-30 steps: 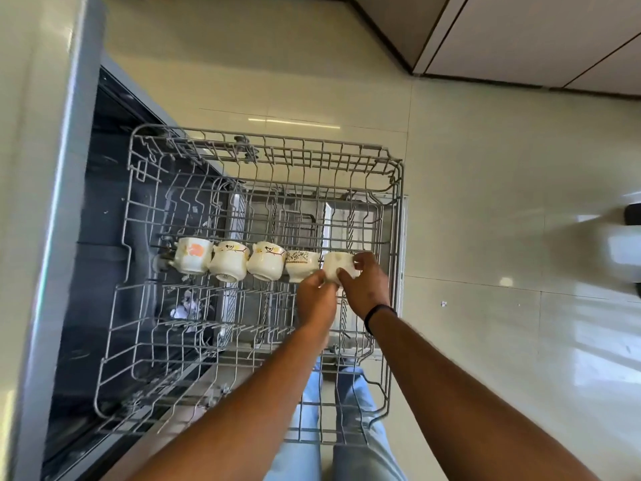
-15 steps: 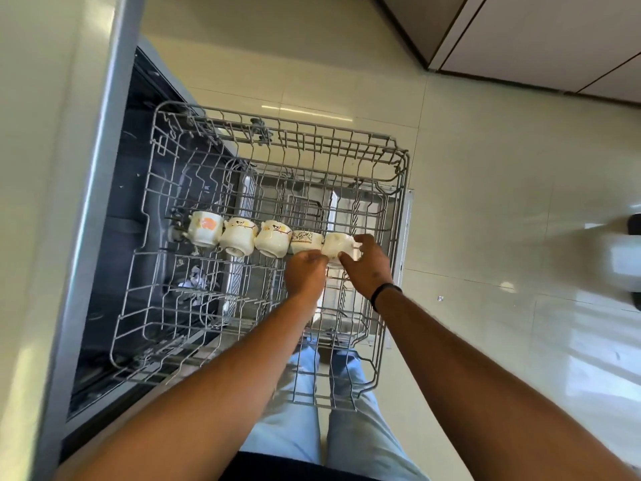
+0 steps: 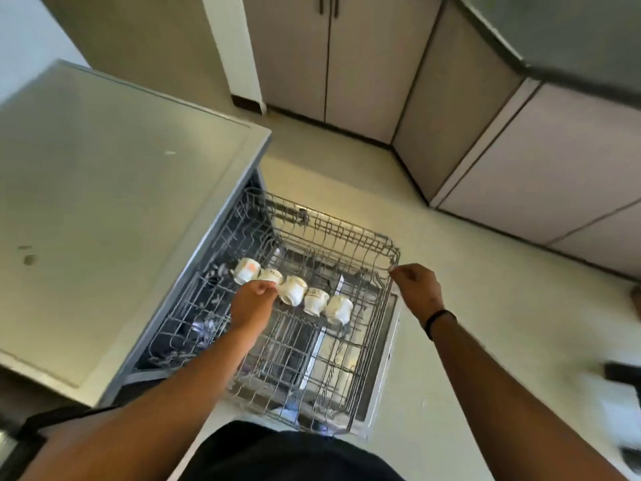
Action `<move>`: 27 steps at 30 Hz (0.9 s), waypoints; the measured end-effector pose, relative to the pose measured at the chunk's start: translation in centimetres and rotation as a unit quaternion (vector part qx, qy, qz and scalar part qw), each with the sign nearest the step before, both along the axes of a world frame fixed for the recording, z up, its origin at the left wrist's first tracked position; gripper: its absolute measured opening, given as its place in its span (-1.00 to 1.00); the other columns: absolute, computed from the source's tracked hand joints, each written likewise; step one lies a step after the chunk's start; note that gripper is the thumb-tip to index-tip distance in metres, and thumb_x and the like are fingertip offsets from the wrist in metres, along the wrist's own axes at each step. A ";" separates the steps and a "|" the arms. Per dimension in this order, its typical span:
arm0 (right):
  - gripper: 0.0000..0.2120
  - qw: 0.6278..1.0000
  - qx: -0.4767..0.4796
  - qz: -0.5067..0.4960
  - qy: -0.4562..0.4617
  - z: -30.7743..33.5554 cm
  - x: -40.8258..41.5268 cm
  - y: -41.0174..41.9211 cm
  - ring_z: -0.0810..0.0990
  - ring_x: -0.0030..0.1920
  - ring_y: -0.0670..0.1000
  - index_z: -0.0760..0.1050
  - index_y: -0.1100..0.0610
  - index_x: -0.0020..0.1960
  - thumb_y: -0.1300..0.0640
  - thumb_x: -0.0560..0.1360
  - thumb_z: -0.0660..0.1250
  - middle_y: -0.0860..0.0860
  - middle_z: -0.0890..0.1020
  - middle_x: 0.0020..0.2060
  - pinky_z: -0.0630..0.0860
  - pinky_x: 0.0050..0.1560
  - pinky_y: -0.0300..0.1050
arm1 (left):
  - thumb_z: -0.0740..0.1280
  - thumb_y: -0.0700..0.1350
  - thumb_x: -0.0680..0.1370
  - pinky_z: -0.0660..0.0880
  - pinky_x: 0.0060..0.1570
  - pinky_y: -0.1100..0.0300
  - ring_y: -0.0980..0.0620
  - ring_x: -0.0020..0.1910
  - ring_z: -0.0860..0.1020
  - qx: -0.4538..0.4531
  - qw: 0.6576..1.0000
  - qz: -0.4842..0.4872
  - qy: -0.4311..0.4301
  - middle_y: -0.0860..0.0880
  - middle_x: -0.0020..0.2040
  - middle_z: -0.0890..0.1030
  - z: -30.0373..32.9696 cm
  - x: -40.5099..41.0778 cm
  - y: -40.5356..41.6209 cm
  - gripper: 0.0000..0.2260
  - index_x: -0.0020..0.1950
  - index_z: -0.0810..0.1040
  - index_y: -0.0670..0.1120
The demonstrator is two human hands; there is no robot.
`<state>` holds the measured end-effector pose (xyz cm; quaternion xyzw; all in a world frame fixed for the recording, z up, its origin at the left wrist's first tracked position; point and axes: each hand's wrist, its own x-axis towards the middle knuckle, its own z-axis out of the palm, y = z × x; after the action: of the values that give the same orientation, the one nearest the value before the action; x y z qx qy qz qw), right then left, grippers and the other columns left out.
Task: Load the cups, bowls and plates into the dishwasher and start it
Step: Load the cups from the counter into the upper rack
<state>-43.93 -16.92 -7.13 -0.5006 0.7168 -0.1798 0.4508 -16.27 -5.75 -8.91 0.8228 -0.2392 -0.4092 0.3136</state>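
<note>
Several white cups lie in a row across the pulled-out upper wire rack [image 3: 348, 234] of the open dishwasher [image 3: 121, 203]. The row runs from a cup with an orange mark [image 3: 247, 270] on the left to a plain white cup [image 3: 339, 308] on the right. My left hand [image 3: 251, 303] hovers over the rack with curled fingers touching the second cup [image 3: 273, 274]; whether it grips the cup is unclear. At the rack's right front corner, my right hand [image 3: 418, 289] pinches the rim wire. No bowls or plates are visible.
The lowered dishwasher door [image 3: 379, 376] shows under the rack. Beige cabinets [image 3: 347, 64] line the back and right walls, with tiled floor [image 3: 468, 307] between them and the rack. A dark object [image 3: 621, 371] lies at the right edge.
Both hands have left the rightmost cup, which now rests in the row. My left hand moved left to the second cup, my right hand moved to the rack's corner. The camera view has risen.
</note>
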 end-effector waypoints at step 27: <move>-0.90 0.862 -0.088 0.487 -0.114 10.3 36.9 15.6 0.71 -0.10 0.13 0.60 0.05 -0.09 0.03 0.53 0.44 0.08 0.72 -0.17 0.62 0.05 0.13 | 0.40 -0.14 0.56 0.56 -0.29 0.16 0.04 -0.28 0.60 -0.194 0.900 0.385 -0.064 0.02 -0.29 0.65 10.2 18.2 30.1 -0.87 -0.15 0.67 0.04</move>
<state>-6.99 -1.31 3.18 -0.7993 0.3066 -0.0561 0.5138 1.92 24.39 1.27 0.7981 0.0026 -0.1483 0.5840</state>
